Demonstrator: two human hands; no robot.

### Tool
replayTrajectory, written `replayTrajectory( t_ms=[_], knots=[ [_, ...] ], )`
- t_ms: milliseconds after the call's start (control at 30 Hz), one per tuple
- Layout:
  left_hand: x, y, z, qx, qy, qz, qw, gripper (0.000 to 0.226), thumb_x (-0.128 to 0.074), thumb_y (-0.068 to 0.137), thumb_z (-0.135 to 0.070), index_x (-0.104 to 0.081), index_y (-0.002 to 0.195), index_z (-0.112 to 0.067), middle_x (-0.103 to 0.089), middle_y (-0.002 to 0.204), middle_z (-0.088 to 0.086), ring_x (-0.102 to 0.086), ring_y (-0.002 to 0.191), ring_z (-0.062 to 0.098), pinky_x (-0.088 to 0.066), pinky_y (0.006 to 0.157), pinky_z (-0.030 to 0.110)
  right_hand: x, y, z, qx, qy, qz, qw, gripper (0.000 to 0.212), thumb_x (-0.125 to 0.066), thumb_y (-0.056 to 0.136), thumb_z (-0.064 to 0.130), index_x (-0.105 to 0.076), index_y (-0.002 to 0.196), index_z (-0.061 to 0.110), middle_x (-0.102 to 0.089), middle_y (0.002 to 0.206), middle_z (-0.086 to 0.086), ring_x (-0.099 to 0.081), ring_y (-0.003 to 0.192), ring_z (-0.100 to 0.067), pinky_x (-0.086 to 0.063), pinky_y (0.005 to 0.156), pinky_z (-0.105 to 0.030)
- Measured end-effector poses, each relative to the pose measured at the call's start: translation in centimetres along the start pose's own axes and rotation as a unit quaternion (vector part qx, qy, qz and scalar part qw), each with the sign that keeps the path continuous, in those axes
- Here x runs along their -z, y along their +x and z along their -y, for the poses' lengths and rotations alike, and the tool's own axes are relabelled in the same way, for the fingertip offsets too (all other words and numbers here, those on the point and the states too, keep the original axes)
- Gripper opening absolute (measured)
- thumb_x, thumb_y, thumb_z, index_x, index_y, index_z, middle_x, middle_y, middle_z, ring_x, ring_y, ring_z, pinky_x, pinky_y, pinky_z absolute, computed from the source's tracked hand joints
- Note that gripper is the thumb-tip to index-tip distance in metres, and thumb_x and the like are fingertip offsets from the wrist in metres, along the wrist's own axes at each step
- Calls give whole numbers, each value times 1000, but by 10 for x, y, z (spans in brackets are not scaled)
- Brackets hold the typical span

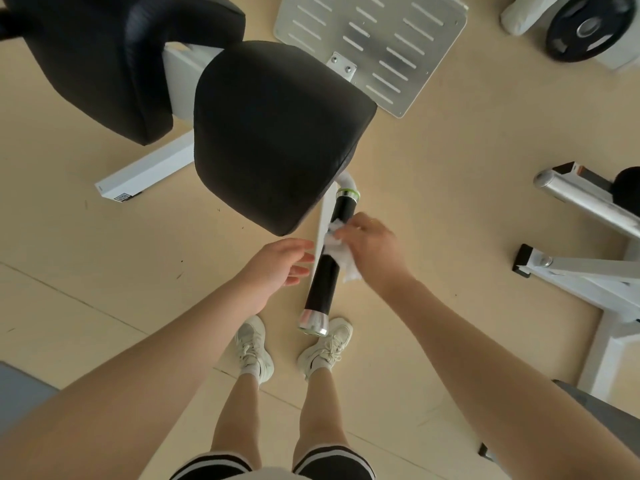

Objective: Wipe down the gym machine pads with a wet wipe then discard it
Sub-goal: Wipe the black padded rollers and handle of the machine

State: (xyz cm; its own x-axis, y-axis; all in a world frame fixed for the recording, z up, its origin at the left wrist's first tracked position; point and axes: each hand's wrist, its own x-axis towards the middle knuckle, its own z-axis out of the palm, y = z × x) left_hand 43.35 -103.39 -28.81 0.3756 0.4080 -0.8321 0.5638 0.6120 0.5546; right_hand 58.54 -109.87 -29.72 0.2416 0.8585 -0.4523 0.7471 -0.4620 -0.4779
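Pale beige gym floor runs under white machine frames; a small square label on the left frame foot is too tiny to read; a black weight plate sits far right, a slotted metal footplate beyond the pads. Two black pads: the near pad in the middle, the far pad cut off at the left edge. The right hand grasps a crumpled white wet wipe against the black handle grip; the left hand hovers just beside it, fingers loose and empty.
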Motion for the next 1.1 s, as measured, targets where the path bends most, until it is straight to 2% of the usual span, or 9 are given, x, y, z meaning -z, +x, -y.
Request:
replayTrajectory(
  t_ms=[133, 200, 367, 533, 600, 767, 967, 1033, 1100],
  knots=[
    [-5, 4, 7, -46, 17, 61, 997, 45, -46, 95, -12, -40, 137, -27, -53, 124, -8, -57, 106, 8, -52, 76, 21, -12, 26, -34, -201, 224, -176, 937, 20, -49, 89, 7, -66, 98, 13, -60, 99, -4, -53, 85, -21, -39, 69, -25],
    [-9, 5, 9, -58, 21, 72, 995, 49, -47, 94, -10, -38, 139, -27, -53, 127, -6, -57, 107, 8, -53, 76, 21, -21, 33, -35, -274, 378, -156, 870, 15, -49, 90, 6, -62, 90, 14, -60, 85, -1, -53, 76, -18, -41, 64, -25],
    [-11, 5, 5, -61, 19, 67, 996, 50, -47, 93, -4, -40, 139, -23, -55, 128, -4, -60, 103, 9, -55, 70, 16, -45, 14, -16, -274, 597, -49, 752, 22, -48, 92, 0, -50, 73, 11, -53, 71, -6, -51, 63, -17, -44, 62, -27],
    [-12, 5, 3, -66, 45, 59, 995, 52, -46, 93, -2, -38, 140, -22, -54, 131, -3, -55, 114, 11, -53, 81, 21, -62, -49, -13, -245, 561, 51, 789, 24, -53, 88, -1, -54, 70, 15, -58, 65, -4, -52, 60, -19, -43, 60, -31],
    [-13, 3, 1, -58, 43, 55, 996, 51, -46, 93, -3, -37, 140, -22, -52, 132, -3, -54, 116, 11, -53, 75, 15, -65, -64, -8, -239, 587, 82, 769, 25, -52, 87, -5, -56, 72, 14, -60, 69, -5, -54, 61, -19, -45, 59, -29],
    [-15, 0, -1, -56, 59, 56, 995, 51, -46, 94, -5, -36, 140, -23, -53, 130, -7, -55, 112, 10, -53, 72, 13, -52, -26, -4, -317, 711, -19, 627, 17, -42, 94, 0, -55, 90, 10, -59, 83, -10, -59, 70, -21, -50, 62, -31],
    [-16, -2, 5, -66, 68, 46, 994, 48, -45, 95, -9, -37, 139, -25, -56, 126, -4, -56, 112, 14, -52, 83, 23, -57, -28, 2, -314, 707, 6, 634, 15, -42, 95, 3, -52, 86, 8, -59, 86, -17, -60, 78, -30, -48, 88, -51],
    [-15, -4, 8, -61, 67, 36, 995, 46, -46, 95, -12, -39, 138, -26, -61, 116, -4, -60, 105, 14, -52, 82, 24, -64, -53, 6, -302, 714, 48, 630, 19, -41, 94, -2, -51, 82, 7, -59, 81, -15, -61, 69, -23, -56, 72, -36],
    [-14, -5, 11, -56, 70, 26, 996, 43, -48, 94, -17, -42, 136, -27, -62, 111, -5, -60, 104, 13, -51, 85, 25, -69, -72, 11, -314, 709, 70, 627, 24, -41, 92, -8, -51, 77, 8, -56, 70, -9, -56, 51, -12, -49, 50, -20]
  ],
)
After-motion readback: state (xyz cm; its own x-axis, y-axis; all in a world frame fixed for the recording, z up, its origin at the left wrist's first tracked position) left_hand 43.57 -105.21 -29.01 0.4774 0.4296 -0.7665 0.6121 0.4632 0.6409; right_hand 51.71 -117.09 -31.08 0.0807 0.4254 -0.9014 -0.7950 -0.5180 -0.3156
